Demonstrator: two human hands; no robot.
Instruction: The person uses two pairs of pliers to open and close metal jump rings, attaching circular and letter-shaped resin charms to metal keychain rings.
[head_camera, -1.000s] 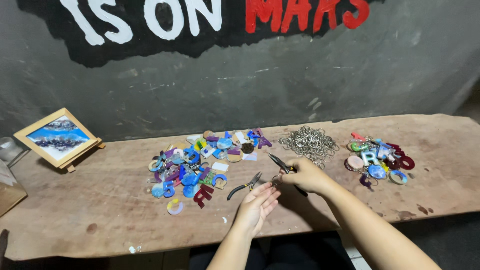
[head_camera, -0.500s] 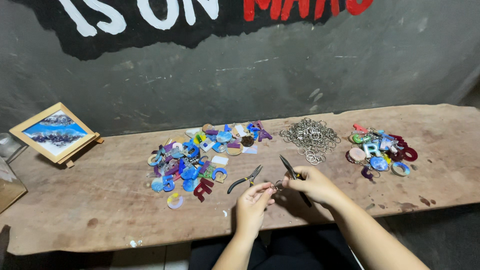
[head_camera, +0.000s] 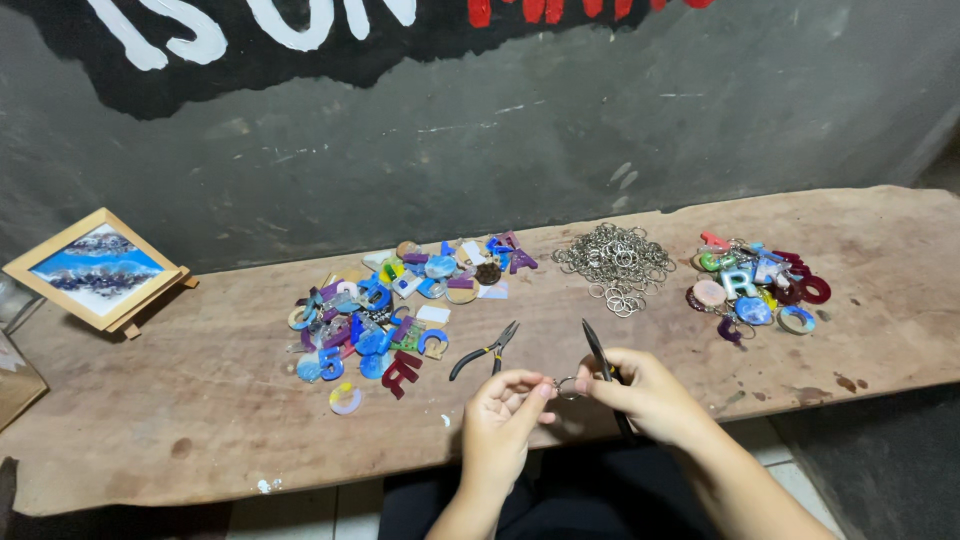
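Both your hands have drawn back toward the near edge since a second ago — away from the letter pile (head_camera: 400, 310). Spare pliers (head_camera: 485, 352) lie just beyond. Your left hand (head_camera: 505, 410) pinches a small metal ring (head_camera: 566, 387); your right hand (head_camera: 645, 392) grips black pliers (head_camera: 603, 365) touching it.

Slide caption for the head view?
Left hand and right hand with pliers work a key ring.
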